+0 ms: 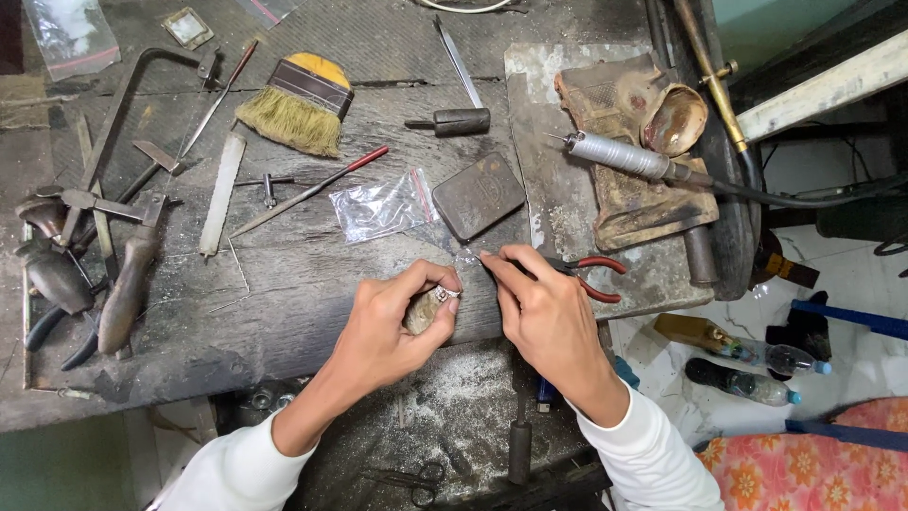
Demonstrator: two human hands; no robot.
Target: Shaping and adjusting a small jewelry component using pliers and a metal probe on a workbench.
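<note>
My left hand (397, 317) pinches a small silver ring-like piece (445, 294) between thumb and fingers, against a rounded grey lump held in the palm. My right hand (544, 308) holds red-handled pliers (594, 278); its index finger stretches toward the small piece, and the pliers' jaws are hidden under the fingers. Both hands hover over the front edge of a worn dark wooden workbench (284, 303).
On the bench lie a small clear plastic bag (383, 205), a dark flat metal tin (479, 195), a yellow-topped brush (300, 102), files and gravers (307, 189), a saw frame (123, 104), a rotary handpiece (624, 156) and wooden-handled tools (123, 284). Bottles (757, 355) lie on the floor at right.
</note>
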